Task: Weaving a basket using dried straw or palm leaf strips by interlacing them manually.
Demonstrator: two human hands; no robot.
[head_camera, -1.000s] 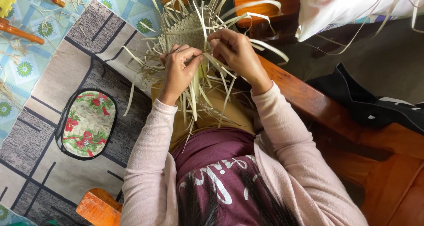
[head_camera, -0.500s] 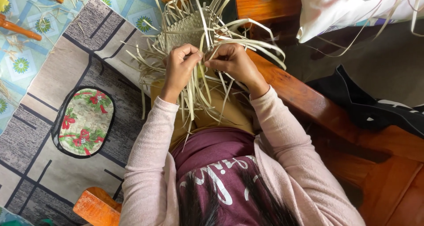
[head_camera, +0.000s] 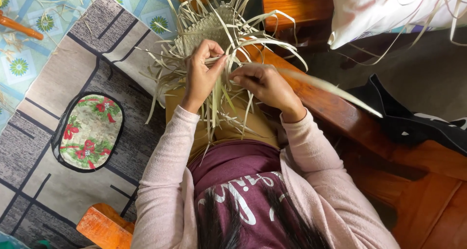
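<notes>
The left hand [head_camera: 202, 73] pinches a pale palm-leaf strip [head_camera: 214, 60] between thumb and fingertips, right at the edge of the half-woven mat [head_camera: 204, 30] that lies just beyond its knuckles, over the person's lap. The right hand [head_camera: 260, 83], close beside it, is closed on a long loose strip [head_camera: 331, 86] that trails away past its wrist across the wooden bench [head_camera: 340, 115]; motion blur makes that grip hard to judge, though it looks firm. Many free strips fan out around both hands. As a judgement, the pulled strip could crease or split if tugged sharply, and a slack left pinch could let the woven edge loosen.
</notes>
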